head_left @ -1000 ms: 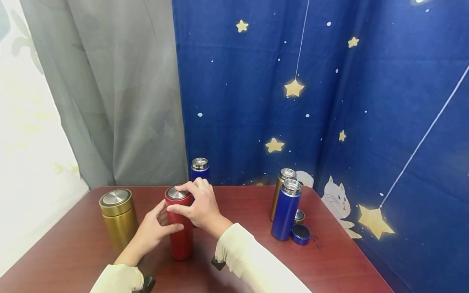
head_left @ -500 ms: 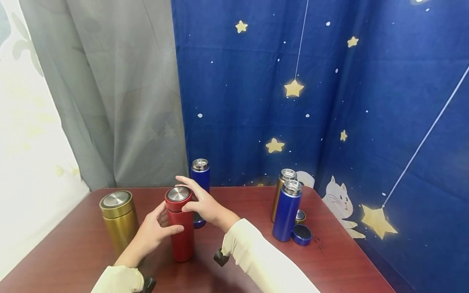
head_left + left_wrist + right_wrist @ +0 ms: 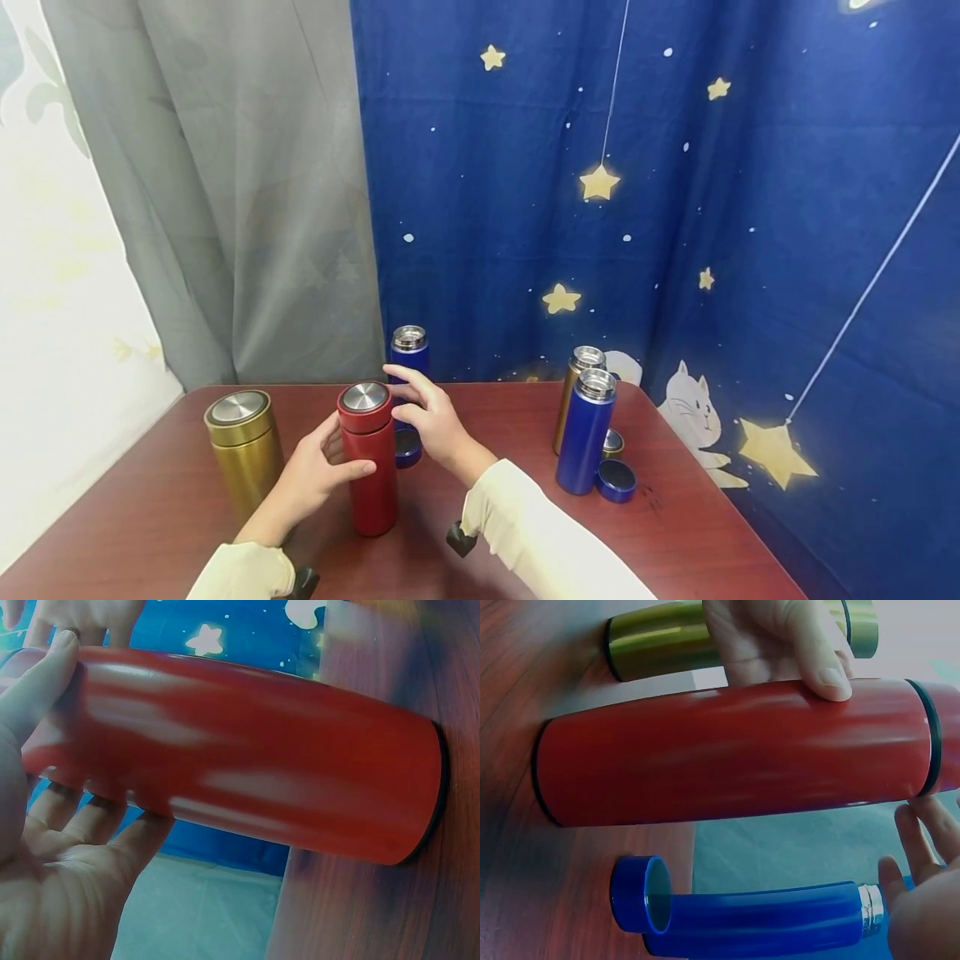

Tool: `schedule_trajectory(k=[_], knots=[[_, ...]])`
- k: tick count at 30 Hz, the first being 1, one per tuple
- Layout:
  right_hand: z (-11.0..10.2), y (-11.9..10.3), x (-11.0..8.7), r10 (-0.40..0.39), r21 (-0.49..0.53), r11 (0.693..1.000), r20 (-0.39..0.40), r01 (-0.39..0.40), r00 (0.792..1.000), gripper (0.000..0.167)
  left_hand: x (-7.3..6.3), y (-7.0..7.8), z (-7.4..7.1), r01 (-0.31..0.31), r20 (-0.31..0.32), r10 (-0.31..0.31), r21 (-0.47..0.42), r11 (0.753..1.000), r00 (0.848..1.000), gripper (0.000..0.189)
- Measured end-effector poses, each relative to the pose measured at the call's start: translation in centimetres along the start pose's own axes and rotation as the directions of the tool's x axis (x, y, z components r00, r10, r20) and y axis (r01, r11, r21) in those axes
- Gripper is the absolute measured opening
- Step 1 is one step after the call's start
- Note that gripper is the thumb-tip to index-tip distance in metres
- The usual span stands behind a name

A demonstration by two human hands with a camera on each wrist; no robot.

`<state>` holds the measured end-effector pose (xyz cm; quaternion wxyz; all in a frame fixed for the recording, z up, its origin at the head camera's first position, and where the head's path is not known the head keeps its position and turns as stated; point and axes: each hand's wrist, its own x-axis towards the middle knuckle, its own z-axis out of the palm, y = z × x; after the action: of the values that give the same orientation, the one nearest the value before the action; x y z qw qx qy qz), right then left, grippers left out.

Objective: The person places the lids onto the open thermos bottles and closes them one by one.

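Note:
A red thermos (image 3: 373,492) stands upright on the table, its silver-topped lid (image 3: 365,398) on. My left hand (image 3: 311,471) holds its upper body from the left; in the left wrist view the thumb lies on one side and the fingers (image 3: 142,832) on the other. Just right of the lid is my right hand (image 3: 438,425), fingers spread and extended. Whether its fingertips touch the lid's edge, I cannot tell. Partly hidden behind that hand, an uncapped blue thermos (image 3: 409,358) shows its steel mouth, with a blue lid (image 3: 407,447) in front of it.
A capped gold thermos (image 3: 243,450) stands left of my left hand. On the right are an uncapped blue thermos (image 3: 585,442) and an uncapped gold thermos (image 3: 564,408), with a blue lid (image 3: 617,481) and gold lid (image 3: 612,442) beside them. Curtains hang behind the table (image 3: 495,433).
My right hand has come off the red thermos's lid and shifted right, its fingers spreading. The left hand keeps its hold, and the red thermos stays in place.

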<state>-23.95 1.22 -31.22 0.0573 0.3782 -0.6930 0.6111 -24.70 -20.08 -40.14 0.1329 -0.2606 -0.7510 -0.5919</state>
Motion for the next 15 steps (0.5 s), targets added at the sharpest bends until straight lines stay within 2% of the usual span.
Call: schedule_trajectory(k=[5,9,13,15], knots=[[0.3,0.0,-0.5,-0.044,-0.043,0.998,-0.130,0.039,0.991,0.044,-0.1,-0.2,-0.2,0.005,0.006,-0.005,0.001,1.000,1.000,0.082],[0.7,0.1,-0.9,-0.049,-0.086,0.996,-0.207,0.031,0.977,0.043,-0.2,-0.2,-0.3,0.005,-0.005,-0.005,0.013,1.000,1.000,0.082],[0.6,0.0,-1.2,-0.050,-0.131,0.991,-0.197,0.024,0.979,0.046,-0.1,-0.2,-0.2,0.013,-0.004,-0.013,0.006,1.000,1.000,0.082],[0.4,-0.1,-1.1,-0.064,-0.163,0.986,-0.144,0.040,0.988,0.050,0.0,-0.2,0.0,0.012,0.002,-0.012,-0.004,1.000,1.000,0.082]])
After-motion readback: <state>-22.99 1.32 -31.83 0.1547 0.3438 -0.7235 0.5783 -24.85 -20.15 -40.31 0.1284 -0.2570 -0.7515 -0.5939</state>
